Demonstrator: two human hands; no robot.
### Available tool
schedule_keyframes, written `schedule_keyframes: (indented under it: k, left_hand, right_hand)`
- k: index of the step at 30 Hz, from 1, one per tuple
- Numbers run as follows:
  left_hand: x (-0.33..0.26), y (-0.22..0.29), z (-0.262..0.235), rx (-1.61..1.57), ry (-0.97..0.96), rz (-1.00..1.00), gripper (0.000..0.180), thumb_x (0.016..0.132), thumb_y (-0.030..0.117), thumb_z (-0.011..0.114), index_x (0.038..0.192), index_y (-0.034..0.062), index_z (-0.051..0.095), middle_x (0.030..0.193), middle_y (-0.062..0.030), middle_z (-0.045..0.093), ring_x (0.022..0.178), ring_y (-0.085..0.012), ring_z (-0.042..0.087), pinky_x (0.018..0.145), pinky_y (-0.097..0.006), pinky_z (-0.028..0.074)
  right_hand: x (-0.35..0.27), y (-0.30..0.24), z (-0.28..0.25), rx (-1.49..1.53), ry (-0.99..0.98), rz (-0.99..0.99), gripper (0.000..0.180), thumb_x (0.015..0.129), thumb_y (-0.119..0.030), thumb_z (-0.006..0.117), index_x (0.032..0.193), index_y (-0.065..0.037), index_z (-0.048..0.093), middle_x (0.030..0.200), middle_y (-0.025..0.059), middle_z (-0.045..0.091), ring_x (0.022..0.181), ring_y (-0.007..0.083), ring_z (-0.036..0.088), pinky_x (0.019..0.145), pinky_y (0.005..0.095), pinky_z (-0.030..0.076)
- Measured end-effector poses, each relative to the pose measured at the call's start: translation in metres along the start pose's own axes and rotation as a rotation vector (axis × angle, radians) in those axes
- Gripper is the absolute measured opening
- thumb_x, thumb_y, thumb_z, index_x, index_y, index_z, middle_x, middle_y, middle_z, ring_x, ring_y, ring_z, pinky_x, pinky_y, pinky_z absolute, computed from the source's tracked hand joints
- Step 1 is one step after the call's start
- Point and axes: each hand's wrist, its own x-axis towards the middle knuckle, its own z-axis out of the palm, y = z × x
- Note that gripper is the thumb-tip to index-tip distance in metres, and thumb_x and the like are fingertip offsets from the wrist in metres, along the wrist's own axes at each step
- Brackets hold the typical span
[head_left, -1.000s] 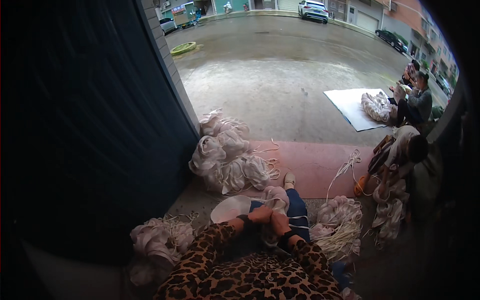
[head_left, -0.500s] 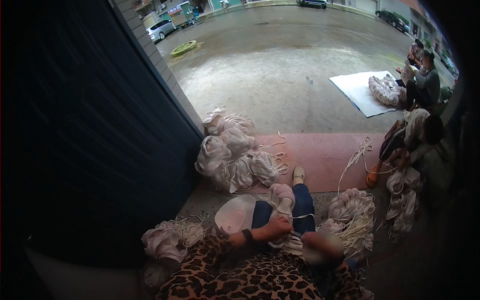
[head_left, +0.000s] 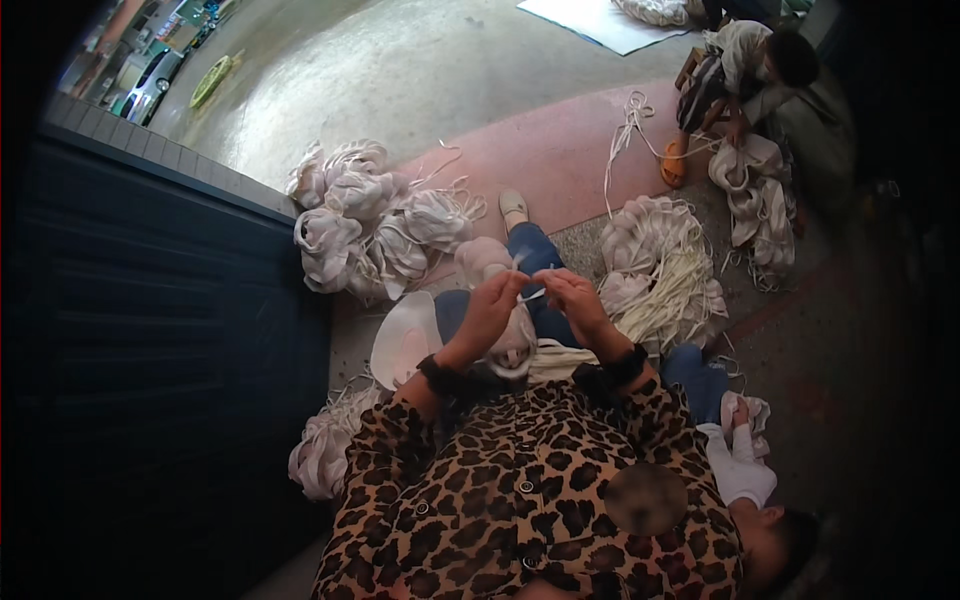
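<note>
At the centre of the frame, the left hand (head_left: 496,298) and the right hand (head_left: 568,296) are held close together, fingertips pinched on a thin white strip (head_left: 536,294); how its ends run within the fingers cannot be told. By this two-sided hold, the short stretch between them seems to be kept under control. Just beneath, a pale pink bundle (head_left: 512,342) is laid over the thighs, presumably so that it is supported with both hands free. Left of it, a pale rounded panel (head_left: 398,338) is rested beside the leg.

Right of centre, a heap with cream ties (head_left: 665,275) is set near the right forearm, apparently for easy reach. Left of centre, a larger heap (head_left: 370,220) is piled by the dark blue door (head_left: 170,290), by which the left side is closed off. At lower left, a smaller heap (head_left: 325,450) is partly covered by the sleeve. At lower right, outward room for the right elbow is limited by a seated person (head_left: 740,465). At upper right, another bundle (head_left: 755,190) is handled by a bending co-worker (head_left: 738,60).
</note>
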Motion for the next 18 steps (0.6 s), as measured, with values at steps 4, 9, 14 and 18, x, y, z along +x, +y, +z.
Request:
schedule_keyframes:
  k: [4, 9, 14, 18]
  left_hand:
    - [-0.025, -0.01, -0.013, 0.116, 0.101, -0.014, 0.028, 0.103, 0.026, 0.055, 0.107, 0.002, 0.068, 0.074, -0.0031, 0.057, 0.067, -0.0118, 0.054, 0.061, -0.028, 0.043]
    - [-0.044, -0.011, -0.017, 0.345, 0.16, 0.048, 0.026, 0.101, 0.029, 0.056, 0.112, 0.0076, 0.068, 0.076, -0.0199, 0.066, 0.07, -0.0355, 0.068, 0.059, -0.04, 0.05]
    - [-0.053, -0.024, -0.016, 0.382, 0.179, 0.104, 0.025, 0.101, 0.03, 0.057, 0.111, 0.01, 0.068, 0.078, -0.0214, 0.066, 0.073, -0.0402, 0.067, 0.057, -0.043, 0.049]
    - [-0.055, -0.022, -0.017, 0.37, 0.16, 0.088, 0.025, 0.101, 0.029, 0.056, 0.11, 0.0093, 0.068, 0.077, -0.0215, 0.066, 0.073, -0.0412, 0.066, 0.057, -0.044, 0.048]
  right_hand:
    - [-0.009, -0.003, 0.035, -0.061, -0.006, -0.019, 0.025, 0.101, -0.022, 0.059, 0.111, -0.002, 0.07, 0.091, -0.002, 0.059, 0.083, 0.0061, 0.052, 0.073, 0.0227, 0.043]
    - [-0.008, 0.012, 0.055, -0.126, -0.063, -0.097, 0.025, 0.102, -0.022, 0.059, 0.116, -0.003, 0.07, 0.079, -0.0086, 0.043, 0.07, 0.0035, 0.037, 0.065, 0.0202, 0.033]
    - [-0.017, -0.001, 0.068, -0.067, -0.089, -0.007, 0.025, 0.101, -0.023, 0.061, 0.116, -0.005, 0.071, 0.078, -0.0084, 0.039, 0.069, 0.0039, 0.034, 0.063, 0.0211, 0.03]
    - [-0.018, 0.0, 0.069, -0.032, -0.086, 0.028, 0.023, 0.101, -0.023, 0.062, 0.112, -0.005, 0.072, 0.077, -0.0083, 0.041, 0.069, 0.0037, 0.034, 0.061, 0.021, 0.03]
